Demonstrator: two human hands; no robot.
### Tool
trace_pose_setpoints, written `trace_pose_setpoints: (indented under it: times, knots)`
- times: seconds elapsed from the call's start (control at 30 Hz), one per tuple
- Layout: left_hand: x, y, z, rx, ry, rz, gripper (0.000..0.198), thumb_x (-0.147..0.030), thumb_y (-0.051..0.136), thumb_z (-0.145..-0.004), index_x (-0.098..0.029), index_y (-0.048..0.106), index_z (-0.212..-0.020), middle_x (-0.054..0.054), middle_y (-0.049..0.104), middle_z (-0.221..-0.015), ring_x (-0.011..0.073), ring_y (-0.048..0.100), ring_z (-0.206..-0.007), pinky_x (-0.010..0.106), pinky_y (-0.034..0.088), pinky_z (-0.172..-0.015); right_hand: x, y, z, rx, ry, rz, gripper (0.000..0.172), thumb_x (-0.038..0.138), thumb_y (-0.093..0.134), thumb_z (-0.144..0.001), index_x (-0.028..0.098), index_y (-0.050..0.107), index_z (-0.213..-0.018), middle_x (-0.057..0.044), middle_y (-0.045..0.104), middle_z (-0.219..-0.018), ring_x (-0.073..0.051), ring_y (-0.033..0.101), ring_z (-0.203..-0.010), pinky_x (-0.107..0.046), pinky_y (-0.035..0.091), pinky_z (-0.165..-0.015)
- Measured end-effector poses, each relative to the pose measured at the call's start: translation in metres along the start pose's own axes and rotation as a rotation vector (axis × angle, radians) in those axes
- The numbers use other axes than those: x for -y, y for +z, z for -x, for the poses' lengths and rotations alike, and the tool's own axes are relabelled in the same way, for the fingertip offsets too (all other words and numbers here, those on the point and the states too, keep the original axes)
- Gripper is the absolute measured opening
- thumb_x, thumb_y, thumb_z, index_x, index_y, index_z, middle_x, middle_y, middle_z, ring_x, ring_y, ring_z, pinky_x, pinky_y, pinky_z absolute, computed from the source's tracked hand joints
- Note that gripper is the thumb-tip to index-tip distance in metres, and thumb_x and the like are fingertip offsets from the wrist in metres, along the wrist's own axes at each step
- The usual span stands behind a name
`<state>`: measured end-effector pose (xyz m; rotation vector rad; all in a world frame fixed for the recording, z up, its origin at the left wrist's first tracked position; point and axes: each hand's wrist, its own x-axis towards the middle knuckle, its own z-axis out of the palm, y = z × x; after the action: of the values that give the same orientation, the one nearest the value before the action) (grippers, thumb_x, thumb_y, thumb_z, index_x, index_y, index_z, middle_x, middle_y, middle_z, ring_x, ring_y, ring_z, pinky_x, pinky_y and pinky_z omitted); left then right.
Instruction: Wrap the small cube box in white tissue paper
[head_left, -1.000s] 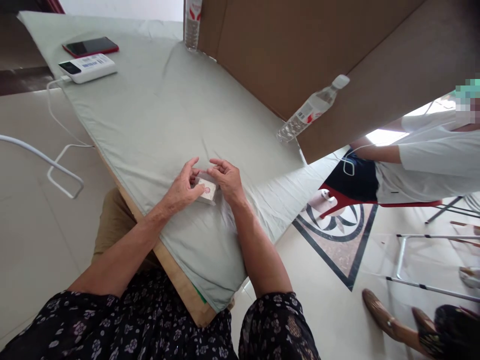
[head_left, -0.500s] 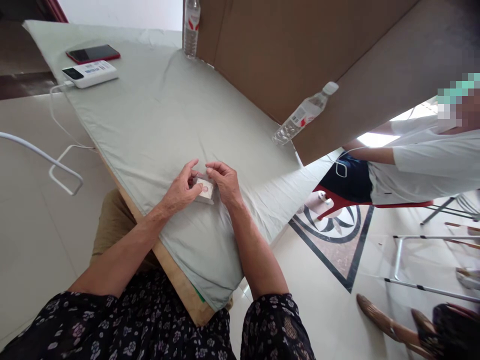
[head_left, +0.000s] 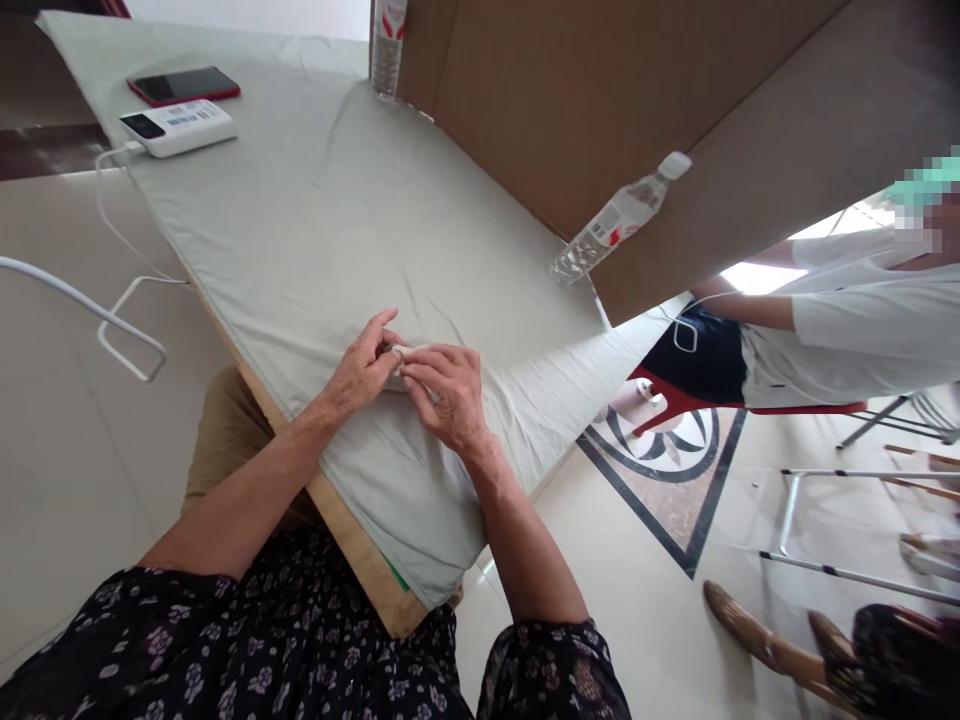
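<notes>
A small whitish box (head_left: 397,382) rests on the cloth near the table's front corner, mostly covered by my fingers. From its left side my left hand (head_left: 363,368) grips it, thumb over the top and index finger raised. My right hand (head_left: 448,388) reaches across from the right, its fingertips pinched together at the top of the box beside the left thumb. Whether a small piece sits in that pinch is hidden.
A grey-green cloth (head_left: 300,230) covers the table. At far left lie a phone (head_left: 184,85) and a cabled white power bank (head_left: 180,128). Water bottles (head_left: 619,222) stand by a brown cardboard panel (head_left: 555,110). A person in a white shirt (head_left: 862,320) sits at right.
My right hand has moved left and over the box, turning so its back covers most of the printed top. The left hand keeps its hold. The view has shifted slightly.
</notes>
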<state>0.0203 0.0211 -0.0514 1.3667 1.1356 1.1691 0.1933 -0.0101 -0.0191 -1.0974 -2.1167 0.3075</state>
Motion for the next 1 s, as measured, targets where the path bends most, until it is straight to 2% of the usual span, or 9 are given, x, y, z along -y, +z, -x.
trace_pose_setpoints:
  times: [0.07, 0.13, 0.2, 0.27, 0.37, 0.5, 0.63, 0.8, 1.0]
  knots:
    - [0.000, 0.000, -0.001, -0.003, -0.003, -0.017, 0.066, -0.025, 0.060, -0.082, -0.016, 0.050, -0.147, 0.004, 0.068, -0.104, 0.0145, 0.060, -0.084, 0.031, 0.049, -0.079, 0.001, -0.005, 0.007, -0.061, 0.012, -0.104, 0.018, 0.034, 0.060, -0.100, 0.029, 0.077, -0.096, -0.003, 0.082, -0.104, -0.025, 0.069, -0.113, -0.050, 0.043, -0.109]
    - [-0.001, 0.000, -0.001, -0.006, -0.012, -0.013, 0.067, -0.025, 0.059, -0.082, -0.016, 0.050, -0.147, 0.004, 0.068, -0.103, 0.0145, 0.061, -0.083, 0.031, 0.050, -0.078, -0.006, -0.010, 0.008, -0.118, 0.115, -0.233, 0.022, 0.045, 0.060, -0.100, 0.030, 0.075, -0.110, -0.004, 0.079, -0.114, -0.025, 0.068, -0.118, -0.049, 0.047, -0.109]
    - [-0.002, 0.000, 0.000, -0.008, -0.020, 0.003, 0.068, -0.026, 0.059, -0.082, -0.016, 0.050, -0.148, 0.004, 0.068, -0.104, 0.0140, 0.062, -0.081, 0.030, 0.050, -0.076, -0.018, -0.012, 0.006, -0.089, 0.235, -0.317, 0.047, 0.058, 0.066, -0.094, 0.032, 0.065, -0.133, -0.006, 0.069, -0.140, -0.027, 0.062, -0.131, -0.050, 0.049, -0.110]
    - [-0.003, 0.001, 0.000, -0.010, -0.014, 0.004, 0.068, -0.026, 0.060, -0.081, -0.015, 0.050, -0.147, 0.004, 0.068, -0.104, 0.0139, 0.062, -0.081, 0.029, 0.051, -0.076, -0.032, -0.010, 0.002, 0.030, 0.307, -0.350, 0.082, 0.067, 0.075, -0.083, 0.033, 0.049, -0.152, -0.010, 0.053, -0.159, -0.032, 0.052, -0.145, -0.053, 0.047, -0.114]
    - [-0.003, 0.001, 0.001, -0.016, 0.014, -0.010, 0.067, -0.025, 0.061, -0.080, -0.015, 0.052, -0.145, 0.003, 0.069, -0.101, 0.0141, 0.063, -0.081, 0.029, 0.052, -0.076, -0.045, 0.001, -0.001, 0.183, 0.318, -0.350, 0.106, 0.067, 0.084, -0.072, 0.029, 0.039, -0.160, -0.014, 0.052, -0.159, -0.035, 0.049, -0.148, -0.056, 0.041, -0.120]
    - [-0.004, 0.002, 0.002, -0.062, 0.064, -0.045, 0.067, -0.026, 0.063, -0.078, -0.015, 0.054, -0.143, 0.003, 0.069, -0.098, 0.0150, 0.063, -0.080, 0.031, 0.053, -0.076, -0.041, 0.010, -0.003, 0.176, 0.262, -0.307, 0.090, 0.056, 0.082, -0.079, 0.028, 0.044, -0.156, -0.010, 0.069, -0.135, -0.030, 0.064, -0.126, -0.053, 0.045, -0.115]
    - [-0.003, 0.001, 0.001, -0.208, 0.169, -0.037, 0.067, -0.030, 0.067, -0.080, -0.020, 0.053, -0.145, 0.007, 0.071, -0.113, 0.0188, 0.065, -0.095, 0.035, 0.054, -0.087, -0.032, 0.011, -0.013, 0.056, 0.174, -0.228, 0.075, 0.044, 0.078, -0.085, 0.028, 0.049, -0.152, -0.009, 0.070, -0.134, -0.029, 0.063, -0.123, -0.050, 0.046, -0.113]
    - [0.007, -0.003, -0.007, -0.349, 0.115, 0.084, 0.070, -0.034, 0.068, -0.081, -0.022, 0.049, -0.147, 0.011, 0.066, -0.128, 0.0258, 0.064, -0.120, 0.044, 0.051, -0.106, -0.045, 0.023, -0.028, 0.085, 0.222, -0.217, 0.073, 0.042, 0.078, -0.082, 0.023, 0.053, -0.148, -0.012, 0.069, -0.138, -0.030, 0.064, -0.124, -0.050, 0.047, -0.113]
    - [0.016, -0.002, -0.010, -0.322, 0.046, 0.079, 0.072, -0.029, 0.068, -0.078, -0.024, 0.048, -0.147, 0.012, 0.063, -0.137, 0.0290, 0.060, -0.131, 0.048, 0.047, -0.113, -0.057, 0.032, -0.020, 0.103, 0.256, -0.244, 0.079, 0.043, 0.080, -0.081, 0.024, 0.050, -0.152, -0.012, 0.068, -0.142, -0.030, 0.064, -0.129, -0.049, 0.046, -0.115]
